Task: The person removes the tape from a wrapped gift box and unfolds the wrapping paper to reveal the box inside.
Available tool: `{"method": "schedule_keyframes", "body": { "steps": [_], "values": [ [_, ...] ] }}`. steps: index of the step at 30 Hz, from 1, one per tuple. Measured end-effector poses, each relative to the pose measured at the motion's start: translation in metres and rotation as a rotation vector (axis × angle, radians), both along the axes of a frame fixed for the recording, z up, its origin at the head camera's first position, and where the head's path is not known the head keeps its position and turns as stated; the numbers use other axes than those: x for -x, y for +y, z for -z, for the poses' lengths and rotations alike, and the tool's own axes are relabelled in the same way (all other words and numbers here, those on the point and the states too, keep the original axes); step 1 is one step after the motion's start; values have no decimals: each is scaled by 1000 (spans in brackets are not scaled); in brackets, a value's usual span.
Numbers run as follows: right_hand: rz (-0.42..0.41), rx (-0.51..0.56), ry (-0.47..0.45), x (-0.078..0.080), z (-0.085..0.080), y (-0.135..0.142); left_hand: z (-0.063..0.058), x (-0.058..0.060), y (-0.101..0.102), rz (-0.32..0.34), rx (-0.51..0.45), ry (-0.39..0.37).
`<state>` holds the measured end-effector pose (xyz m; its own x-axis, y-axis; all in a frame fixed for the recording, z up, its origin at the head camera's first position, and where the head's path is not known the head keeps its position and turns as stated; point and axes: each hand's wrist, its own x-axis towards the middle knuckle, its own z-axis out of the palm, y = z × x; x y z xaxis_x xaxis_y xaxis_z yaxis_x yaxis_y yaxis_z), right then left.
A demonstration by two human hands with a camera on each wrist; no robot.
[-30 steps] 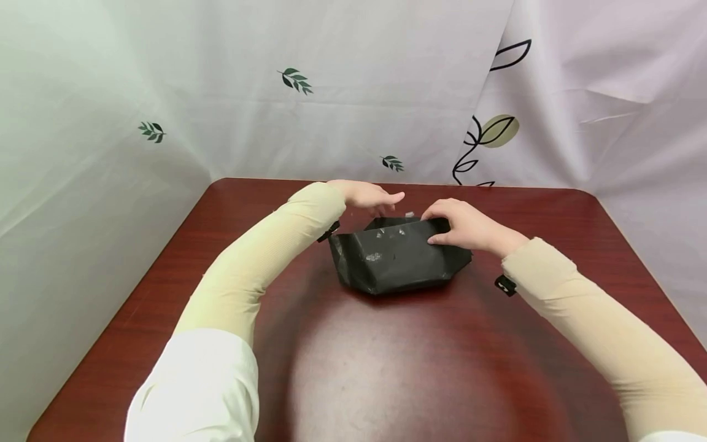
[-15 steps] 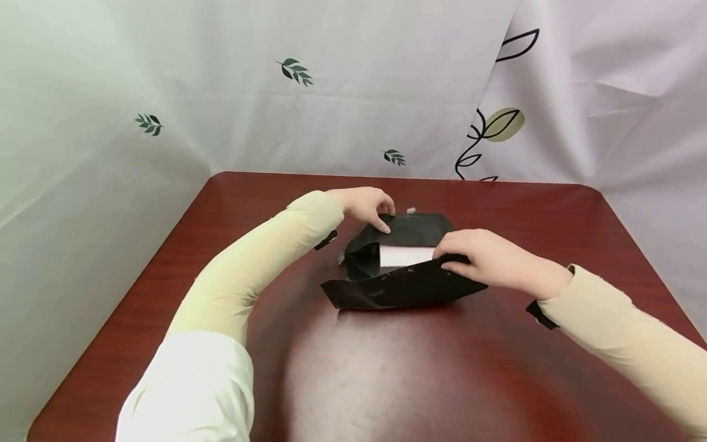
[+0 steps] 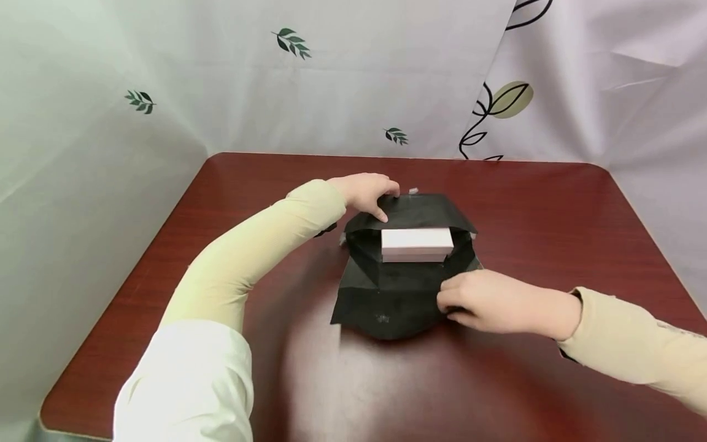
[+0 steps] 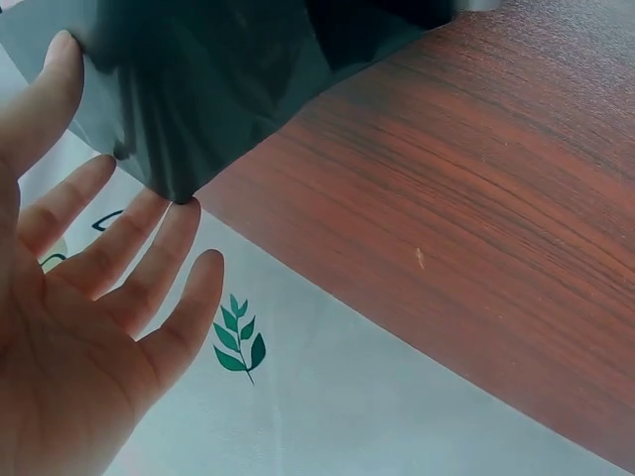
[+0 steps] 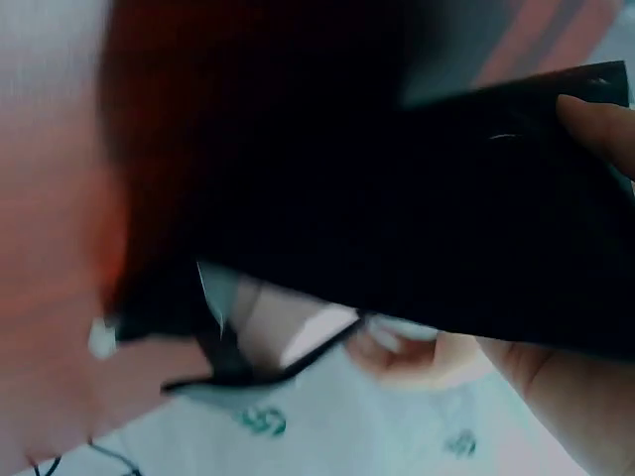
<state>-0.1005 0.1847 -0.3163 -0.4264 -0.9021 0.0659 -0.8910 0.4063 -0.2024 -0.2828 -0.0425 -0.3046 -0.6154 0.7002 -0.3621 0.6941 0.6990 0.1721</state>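
A black wrapping sheet [image 3: 411, 310] with creases and bits of clear tape lies spread on the table. Within its folds sits a white box [image 3: 418, 244], its top and near side showing. My left hand [image 3: 369, 191] holds the sheet's far left part, with the thumb on the upper face; in the left wrist view its fingers [image 4: 179, 238] meet the sheet's edge. Nearer me, my right hand [image 3: 488, 302] pinches the right side of the front flap. The right wrist view is dark and blurred, with the thumb on the black flap [image 5: 476, 208].
The reddish-brown wooden table [image 3: 265, 184] extends around the sheet on all sides. White curtains [image 3: 221, 73] with leaf prints stand behind it and at the sides. A small piece of clear tape [image 3: 413, 191] sticks up at the sheet's far edge.
My right hand has drawn the front flap toward me and down, uncovering the white box. The left hand went from above the far edge to holding the sheet. The view has tilted down slightly.
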Motion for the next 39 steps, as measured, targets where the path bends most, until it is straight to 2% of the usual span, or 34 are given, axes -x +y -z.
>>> {"method": "schedule_keyframes", "body": {
  "steps": [8, 18, 32, 35, 39],
  "values": [
    [-4, -99, -125, -10, 20, -3, -2, 1, 1, 13, -4, 0],
    [-30, -158, -96, -16, 43, -9, 1, -1, 0, 8, -20, -5],
    [-48, -268, -75, -14, 44, -8, 0, 2, 2, 9, -15, 6],
    [-42, -288, -144, -11, 42, -8, -1, 1, 2, 0, -6, 1],
    [-3, -257, -286, -1, 33, -4, -1, -1, 2, -7, -6, 10]
  ]
}}
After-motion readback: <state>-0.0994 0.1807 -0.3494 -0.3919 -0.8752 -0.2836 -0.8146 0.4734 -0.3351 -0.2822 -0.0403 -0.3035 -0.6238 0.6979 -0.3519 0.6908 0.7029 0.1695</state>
